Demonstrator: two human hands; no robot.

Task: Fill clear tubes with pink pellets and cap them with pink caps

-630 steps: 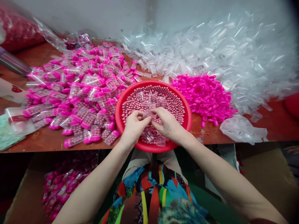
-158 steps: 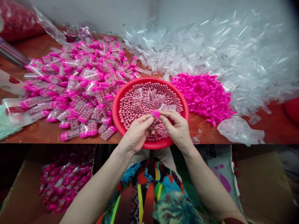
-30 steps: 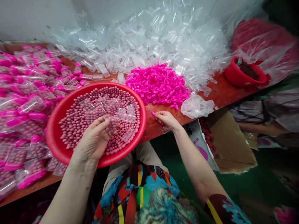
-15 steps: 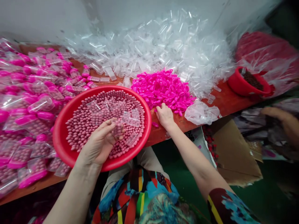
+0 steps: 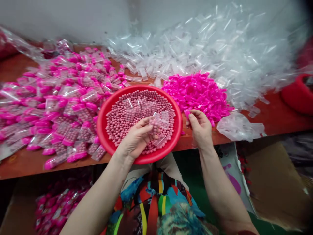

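Note:
Over a red basin [image 5: 102,137] of pink beads [image 5: 122,120], my left hand [image 5: 137,137] pinches a small clear plastic container [image 5: 154,124] with pink beads inside. Several other clear containers [image 5: 160,141] lie on the beads. My right hand [image 5: 201,126] is just right of the basin's rim, apart from my left hand, its thumb and forefinger closed on a bright pink cap [image 5: 187,113]. Behind it rises a heap of loose pink caps [image 5: 195,91].
Filled, pink-capped containers [image 5: 68,104] cover the table's left side. Clear empty containers [image 5: 195,49] are piled along the wall. A crumpled plastic bag [image 5: 239,126] lies at right, near a red bucket [image 5: 297,94]. Below stand a cardboard box [image 5: 274,182] and more pink items [image 5: 56,205].
My right hand has lifted a pink cap from the edge of the heap and turned toward the basin. My left hand still holds its container. The view has swung left.

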